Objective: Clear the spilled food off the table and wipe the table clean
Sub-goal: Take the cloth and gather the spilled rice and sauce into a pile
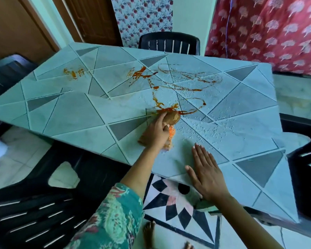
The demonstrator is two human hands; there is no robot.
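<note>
Head view shows your left hand out over the middle of the desk, its fingers curled round a bunched brown cloth and pressing it onto the surface. The cloth's front end sits right at the near edge of the spilled food — orange-red sauce smeared in streaks and thin loops across the far half of the desk. A smaller patch lies toward the far left corner. Orange bits cling to the cloth just beside your thumb. Your right hand lies flat near the desk's front edge, palm down, fingers straight and spread, gripping nothing. Fine droplets bead on the desk's pale tile-patterned surface between your two hands and the sauce. Black plastic chairs stand round the desk — one at the far side, one at your near left, one on the right.
</note>
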